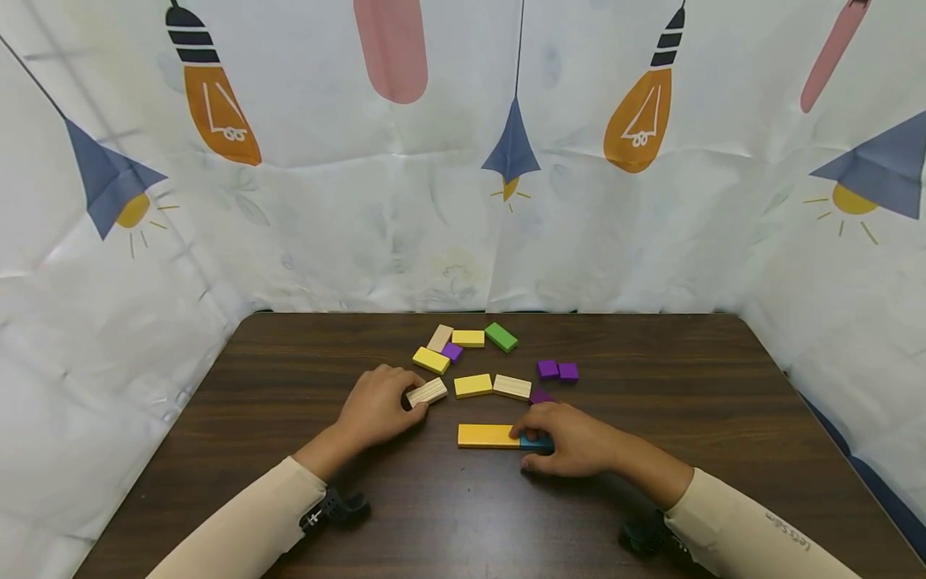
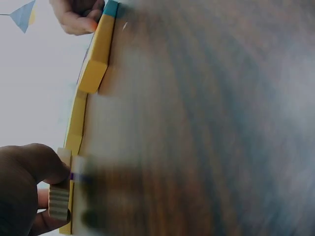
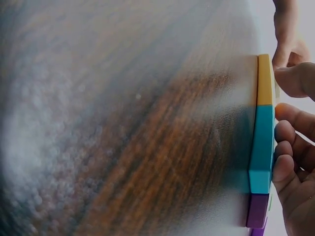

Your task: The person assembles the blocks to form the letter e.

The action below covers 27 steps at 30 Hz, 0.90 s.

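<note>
- White backdrop (image 1: 434,241) with orange bulbs (image 1: 220,117) and blue lamps (image 1: 512,145) printed on it, dark woodgrain table (image 1: 463,523) in front. Pretty cozy setup tbh.

- Ha, love the lamps. What's the left hand (image 1: 378,406) doing?

- Pinching a pale wooden block (image 1: 427,392) between thumb and fingers, so the gap's only as wide as the block. It's just left of a yellow block (image 1: 473,386), which sits end to end with a plain wood block (image 1: 512,388).

- And the right hand (image 1: 575,441)?

- Fingers bent over the blue piece (image 3: 261,147), one fingertip right by the seam with the yellow bar (image 1: 488,436). Can't tell if it's actually gripping or only touching. Those two pieces make a straight line on the table, nearer the person than the others.

- What about the rest of the blocks?

- Loose bunch at the back: tan block (image 1: 440,338), small purple block (image 1: 452,351), two more yellows and a green block (image 1: 501,337) on the right of the bunch. Then a purple pair (image 1: 558,371) off to the right, plus another purple bit partly hidden behind the right hand.
</note>
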Tool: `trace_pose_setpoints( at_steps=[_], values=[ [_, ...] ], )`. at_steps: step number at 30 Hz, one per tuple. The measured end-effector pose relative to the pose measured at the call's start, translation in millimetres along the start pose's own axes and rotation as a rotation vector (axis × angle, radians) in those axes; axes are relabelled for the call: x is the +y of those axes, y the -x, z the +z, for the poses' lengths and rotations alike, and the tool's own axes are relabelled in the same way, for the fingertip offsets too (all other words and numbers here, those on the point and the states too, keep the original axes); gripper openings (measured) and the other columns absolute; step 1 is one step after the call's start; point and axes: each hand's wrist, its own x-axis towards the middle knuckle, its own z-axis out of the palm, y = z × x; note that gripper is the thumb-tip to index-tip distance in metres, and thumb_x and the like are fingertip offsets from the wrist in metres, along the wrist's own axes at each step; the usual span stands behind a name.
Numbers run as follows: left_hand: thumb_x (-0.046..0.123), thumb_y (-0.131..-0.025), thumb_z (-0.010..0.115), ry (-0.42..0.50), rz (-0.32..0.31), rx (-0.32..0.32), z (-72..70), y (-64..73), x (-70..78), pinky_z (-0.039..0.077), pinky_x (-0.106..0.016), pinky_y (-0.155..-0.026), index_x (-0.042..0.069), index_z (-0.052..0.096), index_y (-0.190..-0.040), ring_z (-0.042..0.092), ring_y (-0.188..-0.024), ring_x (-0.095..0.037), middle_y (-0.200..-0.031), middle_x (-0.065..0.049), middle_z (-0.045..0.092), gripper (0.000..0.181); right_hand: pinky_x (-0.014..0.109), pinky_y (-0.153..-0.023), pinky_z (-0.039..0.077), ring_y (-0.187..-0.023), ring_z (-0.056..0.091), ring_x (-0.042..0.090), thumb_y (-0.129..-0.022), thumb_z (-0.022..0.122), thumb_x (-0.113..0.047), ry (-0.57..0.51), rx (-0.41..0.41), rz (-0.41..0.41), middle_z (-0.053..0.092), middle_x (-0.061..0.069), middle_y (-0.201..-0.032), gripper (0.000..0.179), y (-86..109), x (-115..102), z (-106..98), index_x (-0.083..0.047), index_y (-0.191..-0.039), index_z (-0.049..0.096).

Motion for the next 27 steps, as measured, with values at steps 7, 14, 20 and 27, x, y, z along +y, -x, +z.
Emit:
trace_pose_setpoints(
  at_steps=[7, 14, 20, 27],
  values=[
    [0.033, -0.085, 0.078, -0.014, 0.01, 0.012, 4.2, 1.1, 5.3, 0.049, -0.05, -0.085, 0.016, 0.077, -0.103, 0.063, -0.091, -0.024, -0.094, 0.003, 0.072, 0.026, 0.029, -0.084, 0.05, -0.093, 0.054, 0.006, -0.093, 0.077, -0.03, 0.004, 0.006, 0.003, 0.062, -0.012, -0.105, 0.032, 0.2, -0.1, 0.4, -0.02, -0.122, 0.07],
    [0.034, -0.084, 0.079, -0.015, 0.003, 0.009, 6.0, 2.0, 8.9, 0.048, -0.049, -0.085, 0.016, 0.077, -0.101, 0.06, -0.089, -0.023, -0.09, 0.005, 0.07, 0.024, 0.028, -0.083, 0.05, -0.092, 0.054, 0.006, -0.093, 0.077, -0.031, 0.006, 0.006, 0.001, 0.061, -0.012, -0.104, 0.032, 0.5, 1.4, 0.5, -0.02, -0.122, 0.069],
    [0.038, -0.084, 0.08, -0.027, -0.015, -0.016, 6.0, 1.4, 11.7, 0.046, -0.046, -0.084, 0.019, 0.076, -0.101, 0.056, -0.087, -0.019, -0.087, 0.009, 0.068, 0.026, 0.029, -0.083, 0.05, -0.093, 0.054, 0.005, -0.093, 0.076, -0.032, 0.011, 0.01, -0.007, 0.061, -0.012, -0.104, 0.032, 0.2, 3.0, 0.4, -0.02, -0.122, 0.07],
    [0.041, -0.083, 0.081, -0.036, -0.022, -0.028, 7.0, 2.3, 14.7, 0.045, -0.045, -0.085, 0.02, 0.076, -0.102, 0.055, -0.087, -0.018, -0.088, 0.009, 0.068, 0.029, 0.029, -0.082, 0.05, -0.092, 0.054, 0.006, -0.094, 0.076, -0.032, 0.009, 0.023, -0.035, 0.062, -0.011, -0.104, 0.031, 1.0, 4.2, 1.8, -0.018, -0.121, 0.07]
  ],
)
